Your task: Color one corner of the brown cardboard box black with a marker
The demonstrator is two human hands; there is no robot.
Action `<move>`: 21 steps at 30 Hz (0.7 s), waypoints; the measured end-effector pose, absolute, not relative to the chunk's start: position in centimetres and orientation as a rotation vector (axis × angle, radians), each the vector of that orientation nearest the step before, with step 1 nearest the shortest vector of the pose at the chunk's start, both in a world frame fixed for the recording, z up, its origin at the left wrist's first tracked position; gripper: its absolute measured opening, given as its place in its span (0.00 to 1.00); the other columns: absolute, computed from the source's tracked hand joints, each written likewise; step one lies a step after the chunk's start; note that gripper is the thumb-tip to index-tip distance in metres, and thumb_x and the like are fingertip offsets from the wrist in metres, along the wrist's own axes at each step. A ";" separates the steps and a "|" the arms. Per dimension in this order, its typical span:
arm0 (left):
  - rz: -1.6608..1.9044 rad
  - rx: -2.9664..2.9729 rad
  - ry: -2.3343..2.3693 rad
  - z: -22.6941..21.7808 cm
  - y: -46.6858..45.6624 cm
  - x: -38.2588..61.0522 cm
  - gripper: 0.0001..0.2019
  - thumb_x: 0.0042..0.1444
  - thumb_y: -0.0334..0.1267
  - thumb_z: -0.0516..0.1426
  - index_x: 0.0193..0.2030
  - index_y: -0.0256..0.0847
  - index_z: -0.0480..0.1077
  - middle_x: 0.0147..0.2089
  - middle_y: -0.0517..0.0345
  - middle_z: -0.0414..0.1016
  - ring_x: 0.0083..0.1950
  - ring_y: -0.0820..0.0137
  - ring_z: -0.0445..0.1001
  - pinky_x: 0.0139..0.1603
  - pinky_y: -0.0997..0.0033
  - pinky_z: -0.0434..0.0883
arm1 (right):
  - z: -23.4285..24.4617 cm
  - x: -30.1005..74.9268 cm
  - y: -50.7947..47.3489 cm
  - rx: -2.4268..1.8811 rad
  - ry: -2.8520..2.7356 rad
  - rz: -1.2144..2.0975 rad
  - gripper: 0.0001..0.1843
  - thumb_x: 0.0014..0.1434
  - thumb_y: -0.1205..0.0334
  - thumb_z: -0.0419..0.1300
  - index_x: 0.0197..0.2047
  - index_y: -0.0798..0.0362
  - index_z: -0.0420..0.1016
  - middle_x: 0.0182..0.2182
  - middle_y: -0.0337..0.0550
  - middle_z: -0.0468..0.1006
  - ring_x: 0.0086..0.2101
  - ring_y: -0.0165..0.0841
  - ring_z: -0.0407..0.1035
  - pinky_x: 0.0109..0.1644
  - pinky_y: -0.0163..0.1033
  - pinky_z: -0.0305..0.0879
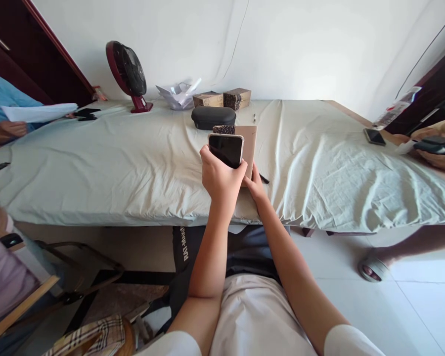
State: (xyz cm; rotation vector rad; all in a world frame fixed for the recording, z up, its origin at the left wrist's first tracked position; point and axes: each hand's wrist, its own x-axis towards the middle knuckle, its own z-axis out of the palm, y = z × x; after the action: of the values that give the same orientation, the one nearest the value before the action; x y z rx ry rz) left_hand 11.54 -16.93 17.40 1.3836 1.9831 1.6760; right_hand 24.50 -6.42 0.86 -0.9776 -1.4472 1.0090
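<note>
Phone (225, 150), dark screen turned up toward you, is clamped in the grip of your left hand (222, 180), with thumb and fingers along its two long sides and the near end hidden by the hand. You have it over the near half of the cloth-covered surface (152, 163), in from the middle of the near edge.

Just under and to the right of the phone is a tan box (249, 143) with a dark speckled part showing past the phone's far end. Your right hand (257, 188) has its grip closed on that box at its near right corner; whether the box rests on the cloth or is lifted, you cannot tell from here. A thin black item (264, 179) lies just beside that hand.

Beyond the box, toward the far edge, you have a black case (213, 117), then two cartons (240, 98) and a clear container (178, 96) with white pieces in it. A red and black fan (128, 71) stands nearer the far left corner. Toward the right edge lies another phone (374, 137), with a tilted clear bottle (396, 110) beside it. At the left edge, a co-worker's hand (11, 129) holds white paper (39, 112).
</note>
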 end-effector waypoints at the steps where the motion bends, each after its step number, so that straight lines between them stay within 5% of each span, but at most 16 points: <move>1: 1.646 1.401 2.037 17.5 -17.0 11.5 0.39 0.50 0.40 0.69 0.64 0.46 0.54 0.64 0.40 0.73 0.67 0.42 0.76 0.63 0.44 0.79 | 0.7 24.5 -6.3 -0.966 -1.433 1.016 0.67 0.48 0.22 0.68 0.82 0.41 0.50 0.76 0.47 0.64 0.73 0.57 0.60 0.78 0.64 0.58; 21: 1.738 1.419 2.033 17.8 -17.1 10.8 0.41 0.49 0.41 0.69 0.66 0.44 0.55 0.68 0.38 0.71 0.68 0.44 0.76 0.65 0.45 0.79 | 1.1 24.9 -6.6 -0.940 -1.464 1.037 0.58 0.54 0.31 0.70 0.81 0.39 0.54 0.77 0.45 0.64 0.74 0.56 0.59 0.78 0.64 0.59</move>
State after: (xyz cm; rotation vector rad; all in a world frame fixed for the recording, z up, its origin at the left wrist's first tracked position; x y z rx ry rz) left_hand 10.79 -17.14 17.75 1.4194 2.0329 1.7378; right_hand 24.85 -6.62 1.05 -0.9397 -1.4637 1.0372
